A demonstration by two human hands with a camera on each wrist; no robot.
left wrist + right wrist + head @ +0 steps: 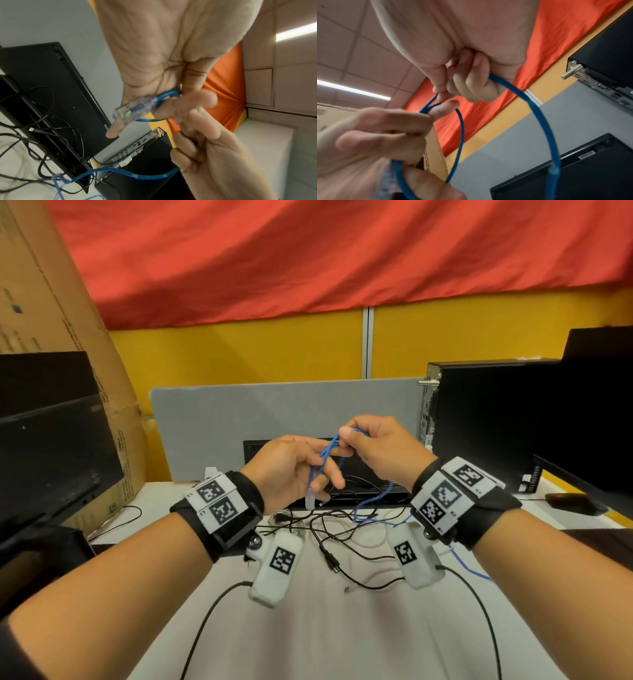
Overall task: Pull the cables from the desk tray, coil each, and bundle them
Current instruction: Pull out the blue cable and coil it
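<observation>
Both hands are raised above the white desk [308,628] with a blue network cable [322,457] between them. My left hand [301,467] pinches a small loop of it, and the clear plug [310,503] hangs below its fingers. In the left wrist view the plug [133,109] lies against the left fingers. My right hand [363,443] pinches the same cable just right of the left fingertips. Seen from the right wrist, its curled fingers [471,83] grip the blue cable [544,121], which loops down toward the desk. Tangled black cables [342,532] lie in front of the black tray [370,474].
A grey divider panel [274,412] stands behind the tray. A leaning cardboard box [51,337] and a black monitor [51,446] are on the left. On the right are a black computer case [479,422], another monitor [589,412] and a dark mouse [568,503].
</observation>
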